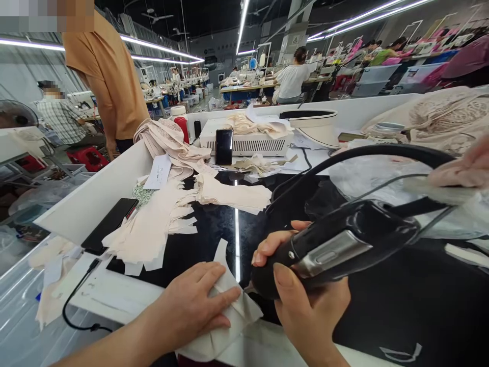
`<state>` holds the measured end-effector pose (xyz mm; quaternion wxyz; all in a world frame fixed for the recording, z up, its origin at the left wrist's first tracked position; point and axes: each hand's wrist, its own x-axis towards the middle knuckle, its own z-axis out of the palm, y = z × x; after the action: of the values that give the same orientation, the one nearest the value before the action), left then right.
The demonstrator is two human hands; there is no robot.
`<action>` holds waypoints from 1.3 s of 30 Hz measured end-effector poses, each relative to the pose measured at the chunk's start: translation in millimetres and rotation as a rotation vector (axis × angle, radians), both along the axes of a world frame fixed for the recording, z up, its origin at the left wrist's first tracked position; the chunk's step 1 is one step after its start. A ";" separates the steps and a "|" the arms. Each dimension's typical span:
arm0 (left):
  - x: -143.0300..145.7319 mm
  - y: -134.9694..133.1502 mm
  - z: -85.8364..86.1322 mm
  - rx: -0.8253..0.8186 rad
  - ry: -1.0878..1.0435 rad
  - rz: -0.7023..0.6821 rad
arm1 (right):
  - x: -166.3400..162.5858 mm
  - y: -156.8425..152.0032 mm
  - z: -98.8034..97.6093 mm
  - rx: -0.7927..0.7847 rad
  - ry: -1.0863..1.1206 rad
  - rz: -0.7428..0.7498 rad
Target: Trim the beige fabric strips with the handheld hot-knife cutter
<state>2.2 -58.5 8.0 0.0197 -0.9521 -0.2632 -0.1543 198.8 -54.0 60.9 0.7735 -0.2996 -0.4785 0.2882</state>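
Left hand [202, 300] flat, fingers loosely spread, on cream cloth [231, 331] at table's near edge. Right hand [305, 295] closed round tool [340, 250], thumb nearside. Tool's above table [382, 300], nose toward cloth, long axis rising rightward. Glossy black, silver panel.

Hands [191, 300] on fabric [229, 336] — and black tool [334, 255]

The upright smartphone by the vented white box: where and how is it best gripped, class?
Probably by its two long side edges, reaching from the camera's side: the smartphone stands on end, flat face toward the camera, with the vented white box behind it.
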 end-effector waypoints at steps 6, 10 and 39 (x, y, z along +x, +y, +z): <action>0.8 0.6 0.8 -0.007 -0.024 0.000 | -1.1 6.4 -1.3 0.005 0.035 0.014; 3.0 0.3 3.1 -0.016 -0.040 0.007 | -3.9 10.0 -1.4 -0.006 0.051 0.027; 3.4 12.7 16.8 -0.025 -0.123 0.011 | -10.2 18.8 -4.1 -0.016 0.029 -0.003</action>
<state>5.6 -45.8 24.8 -0.0077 -0.9396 -0.2708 -0.2089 188.7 -35.1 56.8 0.7784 -0.3022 -0.4645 0.2949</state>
